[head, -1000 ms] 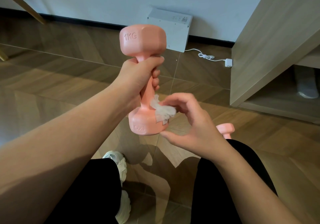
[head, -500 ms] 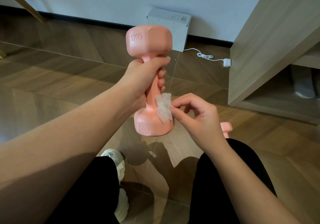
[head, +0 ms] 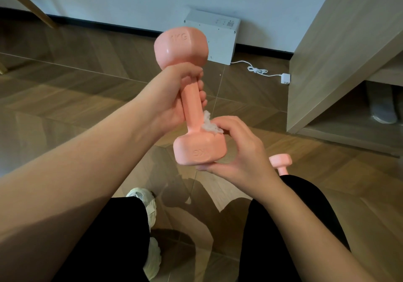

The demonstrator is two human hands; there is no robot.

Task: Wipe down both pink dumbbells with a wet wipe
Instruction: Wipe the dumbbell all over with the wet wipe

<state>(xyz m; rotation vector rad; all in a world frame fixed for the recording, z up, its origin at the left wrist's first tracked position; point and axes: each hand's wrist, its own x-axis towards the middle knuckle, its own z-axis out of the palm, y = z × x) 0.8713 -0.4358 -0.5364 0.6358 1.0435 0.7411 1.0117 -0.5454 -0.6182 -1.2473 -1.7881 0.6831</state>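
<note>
Far to the left, a slanted wooden leg (head: 28, 2) crosses the upper corner above the wood-patterned floor (head: 65, 90). Lower down, a white shoe (head: 144, 203) pokes out beside black trousers (head: 104, 238).

Moving inward, the bare left forearm reaches up to the left hand (head: 172, 94). Its fingers are wrapped firmly round the upper part of the handle of a pink dumbbell (head: 192, 107), just under the top head. The dumbbell is held in the air at about the middle of the view, nearly upright, with its top leaning slightly to the left. "1KG" is embossed on the top head, and a similar marking on the lower head reads upside down.

Behind the top head, a white box (head: 218, 40) stands against the wall. A white cable (head: 259, 71) runs from it across the floor to a plug (head: 285, 78).

On the right side of the handle, where it meets the lower head, sits a bunched white wet wipe (head: 210, 126). The right hand (head: 244, 151) pinches it there, fingers curled over the wipe and pressing it to the dumbbell. The thumb touches the bottom edge of the lower head.

Just right of that wrist, a second pink dumbbell (head: 280, 162) shows behind the right knee. Only one head and a stub of its handle are visible. At the far right stands a light wooden cabinet (head: 338, 53).
</note>
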